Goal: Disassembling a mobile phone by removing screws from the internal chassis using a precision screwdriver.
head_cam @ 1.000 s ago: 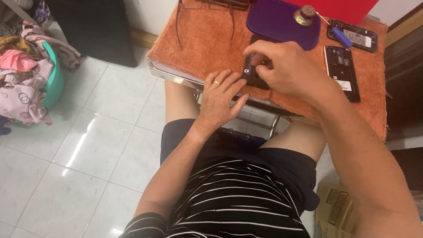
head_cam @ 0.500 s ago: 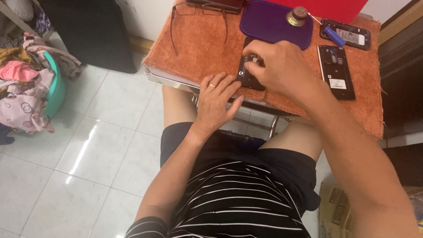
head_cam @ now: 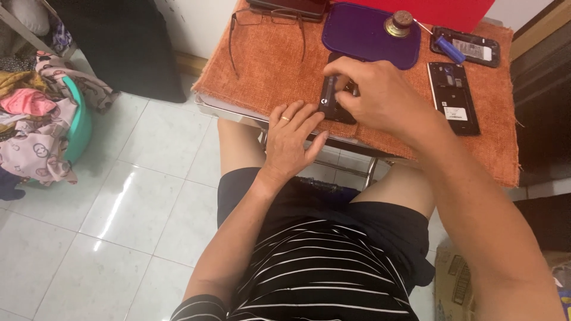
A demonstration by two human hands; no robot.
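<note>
A small black phone (head_cam: 331,95) lies on an orange woven cloth (head_cam: 267,65) that covers a low table. My right hand (head_cam: 380,98) rests over the phone, its fingertips pinched on something small on the phone's upper part; what is pinched is hidden. My left hand (head_cam: 291,134), with a ring on one finger, lies flat at the table's near edge, its fingertips touching the phone's lower left side.
Another opened phone (head_cam: 453,98) and a phone back shell (head_cam: 470,46) lie at the right, with a blue-handled tool (head_cam: 447,49). A purple tray (head_cam: 363,32) carries a small round brass object (head_cam: 400,22). Eyeglasses (head_cam: 262,24) lie at the left. A basket of clothes (head_cam: 41,125) stands on the tiled floor.
The view has shifted slightly. My right hand's fingers have moved a little higher on the phone. My left hand stays at the phone's lower edge.
</note>
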